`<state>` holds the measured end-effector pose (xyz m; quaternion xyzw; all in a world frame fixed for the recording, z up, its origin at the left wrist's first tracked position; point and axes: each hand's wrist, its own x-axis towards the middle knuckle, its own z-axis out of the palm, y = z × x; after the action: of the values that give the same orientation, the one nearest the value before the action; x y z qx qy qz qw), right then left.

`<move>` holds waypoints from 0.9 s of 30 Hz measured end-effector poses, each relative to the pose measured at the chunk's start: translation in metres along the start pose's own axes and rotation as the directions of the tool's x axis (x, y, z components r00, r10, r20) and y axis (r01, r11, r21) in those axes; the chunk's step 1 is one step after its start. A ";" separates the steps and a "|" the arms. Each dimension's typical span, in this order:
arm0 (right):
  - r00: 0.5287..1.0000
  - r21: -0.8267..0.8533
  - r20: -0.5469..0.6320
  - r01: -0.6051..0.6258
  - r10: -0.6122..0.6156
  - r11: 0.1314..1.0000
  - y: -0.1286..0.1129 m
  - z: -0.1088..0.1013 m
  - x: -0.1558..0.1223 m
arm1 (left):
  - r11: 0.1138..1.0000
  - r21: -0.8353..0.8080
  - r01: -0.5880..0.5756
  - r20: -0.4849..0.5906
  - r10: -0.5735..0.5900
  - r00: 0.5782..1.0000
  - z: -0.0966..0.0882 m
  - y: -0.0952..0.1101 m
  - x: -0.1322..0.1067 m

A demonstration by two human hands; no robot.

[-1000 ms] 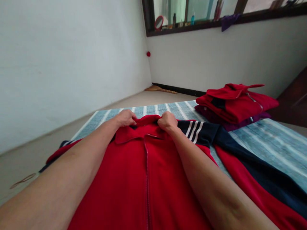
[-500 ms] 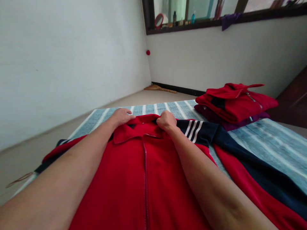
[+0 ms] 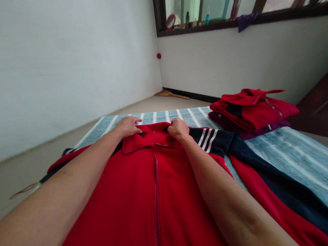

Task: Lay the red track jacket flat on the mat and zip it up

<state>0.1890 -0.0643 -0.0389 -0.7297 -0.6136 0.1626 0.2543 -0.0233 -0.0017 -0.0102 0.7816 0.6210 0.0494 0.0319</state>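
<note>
A red zip-up jacket (image 3: 130, 191) with navy sleeves and white stripes lies spread out, front side up, its collar at the far end. My right hand (image 3: 178, 128) is closed on the right side of the collar. At the collar's left end, my left hand (image 3: 128, 126) has its thumb and fingers apart, touching or just beside the cloth. One sleeve stretches toward the lower right; the other is partly hidden behind my left forearm.
Beneath the jacket is a blue-and-white striped cover (image 3: 279, 153). A folded red jacket (image 3: 258, 111) rests on folded purple clothing (image 3: 246, 131) at the right. White walls meet beyond, under a window ledge holding a round mirror (image 3: 170, 22) and bottles.
My left hand has loosened at the collar and shifted slightly left, its fingers now apart. My right hand keeps its hold.
</note>
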 end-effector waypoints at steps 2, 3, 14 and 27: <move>1.000 -0.001 -0.003 0.009 -0.009 1.000 0.000 0.000 0.000 | 0.982 0.133 -0.133 -0.002 0.135 0.991 -0.002 0.008 -0.001; 1.000 -0.001 0.000 0.009 -0.009 1.000 0.000 0.000 0.000 | 0.962 0.197 -0.189 0.024 0.188 0.982 -0.003 0.012 -0.001; 1.000 0.008 0.010 -0.003 0.003 1.000 0.000 -0.001 0.000 | 0.952 0.253 -0.170 0.096 0.150 0.984 -0.004 0.021 -0.007; 1.000 0.013 0.007 -0.003 0.003 1.000 0.001 -0.001 0.001 | 0.991 0.106 -0.077 0.019 0.075 0.997 -0.001 0.018 0.001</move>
<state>0.1902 -0.0638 -0.0382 -0.7284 -0.6123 0.1695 0.2564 -0.0059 -0.0050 -0.0072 0.8056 0.5923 0.0112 -0.0072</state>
